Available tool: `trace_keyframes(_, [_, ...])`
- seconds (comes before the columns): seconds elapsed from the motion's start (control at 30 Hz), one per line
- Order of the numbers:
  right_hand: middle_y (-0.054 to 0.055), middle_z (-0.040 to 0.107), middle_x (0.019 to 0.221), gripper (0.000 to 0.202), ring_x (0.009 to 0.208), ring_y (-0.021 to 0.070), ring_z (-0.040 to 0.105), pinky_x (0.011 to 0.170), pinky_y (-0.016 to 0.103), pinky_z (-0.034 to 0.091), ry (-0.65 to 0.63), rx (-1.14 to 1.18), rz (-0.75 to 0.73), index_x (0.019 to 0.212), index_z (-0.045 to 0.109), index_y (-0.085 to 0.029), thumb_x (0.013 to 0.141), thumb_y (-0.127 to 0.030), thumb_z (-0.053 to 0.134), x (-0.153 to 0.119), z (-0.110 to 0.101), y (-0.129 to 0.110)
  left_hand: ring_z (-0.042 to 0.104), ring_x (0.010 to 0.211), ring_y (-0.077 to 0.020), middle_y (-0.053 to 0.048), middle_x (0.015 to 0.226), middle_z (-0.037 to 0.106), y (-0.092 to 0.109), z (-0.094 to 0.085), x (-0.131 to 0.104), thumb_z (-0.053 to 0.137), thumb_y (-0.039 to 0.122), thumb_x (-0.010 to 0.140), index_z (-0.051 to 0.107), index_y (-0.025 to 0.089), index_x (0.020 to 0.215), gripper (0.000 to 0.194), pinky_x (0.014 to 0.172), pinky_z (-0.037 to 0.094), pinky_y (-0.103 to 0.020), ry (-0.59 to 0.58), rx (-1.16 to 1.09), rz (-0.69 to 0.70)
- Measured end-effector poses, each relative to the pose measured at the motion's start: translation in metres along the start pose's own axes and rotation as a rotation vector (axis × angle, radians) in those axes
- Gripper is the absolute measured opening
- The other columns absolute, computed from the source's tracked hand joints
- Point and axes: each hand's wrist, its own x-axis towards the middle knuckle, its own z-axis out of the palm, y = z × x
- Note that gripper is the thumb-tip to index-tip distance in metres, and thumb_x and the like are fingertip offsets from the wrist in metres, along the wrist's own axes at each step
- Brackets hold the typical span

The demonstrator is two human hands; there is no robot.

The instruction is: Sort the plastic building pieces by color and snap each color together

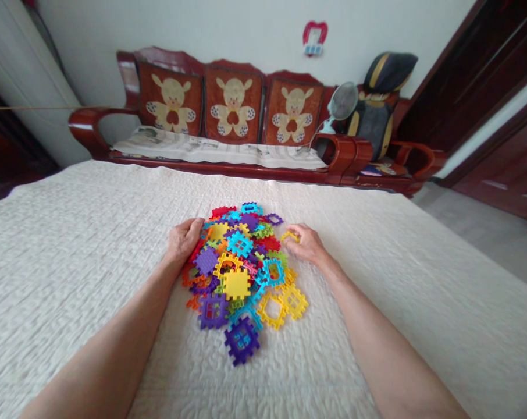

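A heap of colourful plastic interlocking building tiles lies on a pale quilted cover, with notched edges on each piece. Some tiles are solid squares and others have window-like openings. My left hand rests against the heap's left side, beside red and orange pieces; its fingers are mostly hidden, so its grip does not show. On the right, my right hand has its fingers closed on a yellow tile, just apart from the heap. Nearest me lies a dark purple window tile.
The quilted cover spreads out around the heap. Beyond its far edge stands a wooden sofa with bear-patterned cushions. A small fan and a chair with a dark and yellow backrest are at the back right.
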Motion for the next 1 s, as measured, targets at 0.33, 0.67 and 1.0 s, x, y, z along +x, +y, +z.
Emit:
trace_keyframes(0.33, [0.005, 0.072, 0.103, 0.032, 0.086, 0.0187, 0.067, 0.083, 0.033, 0.052, 0.053, 0.064, 0.000, 0.103, 0.068, -0.021, 0.075, -0.030, 0.057, -0.003, 0.006, -0.008, 0.063, 0.076, -0.0200, -0.003, 0.076, 0.071, 0.002, 0.000, 0.000, 0.043, 0.058, 0.080, 0.073, 0.014, 0.088, 0.054, 0.066, 0.045, -0.026, 0.016, -0.072, -0.019])
trace_keyframes(0.67, [0.008, 0.068, 0.119, 0.039, 0.112, 0.0248, 0.060, 0.101, 0.045, 0.041, -0.038, -0.068, -0.230, 0.125, 0.059, -0.023, 0.090, -0.035, 0.046, -0.006, 0.014, -0.045, 0.060, 0.071, -0.0185, -0.002, 0.067, 0.066, 0.002, 0.002, 0.000, 0.042, 0.059, 0.081, 0.072, 0.014, 0.084, 0.055, 0.061, 0.041, -0.025, 0.006, -0.063, -0.006])
trace_keyframes(1.0, [0.003, 0.064, 0.082, 0.012, 0.078, 0.0173, 0.061, 0.076, 0.031, 0.049, 0.154, 0.266, -0.202, 0.077, 0.062, -0.021, 0.077, -0.033, 0.059, -0.007, 0.013, -0.061, 0.056, 0.068, -0.0174, -0.001, 0.058, 0.058, 0.006, 0.000, -0.002, 0.041, 0.057, 0.081, 0.070, 0.015, 0.077, 0.051, 0.057, 0.037, -0.024, 0.015, -0.049, 0.019])
